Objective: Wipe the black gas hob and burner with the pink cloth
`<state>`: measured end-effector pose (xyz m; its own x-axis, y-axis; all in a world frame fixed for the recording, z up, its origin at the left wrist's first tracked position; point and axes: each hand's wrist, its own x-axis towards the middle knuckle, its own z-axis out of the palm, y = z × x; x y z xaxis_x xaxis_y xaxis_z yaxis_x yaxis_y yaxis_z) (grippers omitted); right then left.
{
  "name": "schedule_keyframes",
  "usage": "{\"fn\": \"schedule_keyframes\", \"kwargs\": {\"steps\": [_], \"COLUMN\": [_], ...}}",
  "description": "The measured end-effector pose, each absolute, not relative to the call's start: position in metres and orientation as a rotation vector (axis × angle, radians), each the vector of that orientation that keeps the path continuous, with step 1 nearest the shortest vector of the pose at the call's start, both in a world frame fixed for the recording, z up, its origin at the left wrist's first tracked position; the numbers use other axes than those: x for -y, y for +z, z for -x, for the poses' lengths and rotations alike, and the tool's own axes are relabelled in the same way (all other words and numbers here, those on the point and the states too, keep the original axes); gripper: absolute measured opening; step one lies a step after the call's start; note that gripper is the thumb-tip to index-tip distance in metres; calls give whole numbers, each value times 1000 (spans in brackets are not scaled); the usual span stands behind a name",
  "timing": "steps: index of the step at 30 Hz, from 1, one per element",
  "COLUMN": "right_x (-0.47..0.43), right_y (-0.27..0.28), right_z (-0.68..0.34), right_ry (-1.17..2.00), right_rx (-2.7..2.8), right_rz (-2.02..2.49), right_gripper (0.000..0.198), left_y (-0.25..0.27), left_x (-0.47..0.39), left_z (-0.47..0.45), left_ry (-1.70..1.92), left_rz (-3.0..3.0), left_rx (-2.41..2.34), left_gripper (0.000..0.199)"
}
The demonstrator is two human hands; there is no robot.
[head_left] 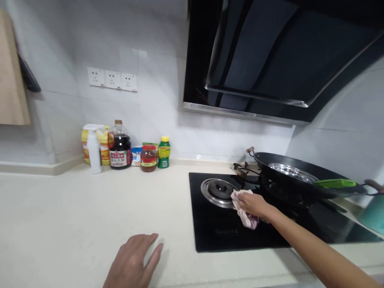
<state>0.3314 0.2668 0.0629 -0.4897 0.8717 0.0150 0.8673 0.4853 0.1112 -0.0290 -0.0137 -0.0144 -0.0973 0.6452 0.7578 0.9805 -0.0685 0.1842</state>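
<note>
My right hand (pixel 253 204) is closed on a crumpled pale pink cloth (pixel 246 218), which lies against the black glass gas stove (pixel 210 230). The cloth touches the right side of the left burner (pixel 220 189), a round one with a steel ring. My left hand (pixel 133 260) is over the pale countertop (pixel 168 208), left of the stove. Its thumb and fingers are apart and nothing is in it. Whether its underside rests on the counter I cannot tell.
A large black wok (pixel 333 188) with a steel rack (pixel 292 172) and a green-handled utensil (pixel 336 183) sits on the right burner. The range hood (pixel 255 60) overhangs the stove. Along the wall stand a spray bottle (pixel 94 154), soy sauce (pixel 120 148), a red-lidded jar (pixel 149 159) and a green bottle (pixel 164 154).
</note>
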Motion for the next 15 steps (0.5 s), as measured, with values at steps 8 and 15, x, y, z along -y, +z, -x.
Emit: {"fn": "schedule_keyframes", "kwargs": {"steps": [8,15], "right_x": [-227,-238], "right_y": [71,65], "right_z": [-291,-206], "right_ry": [46,-71], "right_rx": [-2864,-2935], "right_rz": [-1350,-1424], "right_gripper": [37,41], "left_y": [-15,-9], "left_x": [16,16], "left_z": [31,31], "left_ry": [-990,-1044], "left_rz": [1760,1731], "left_rx": [1766,1949], "left_gripper": [26,35]}}
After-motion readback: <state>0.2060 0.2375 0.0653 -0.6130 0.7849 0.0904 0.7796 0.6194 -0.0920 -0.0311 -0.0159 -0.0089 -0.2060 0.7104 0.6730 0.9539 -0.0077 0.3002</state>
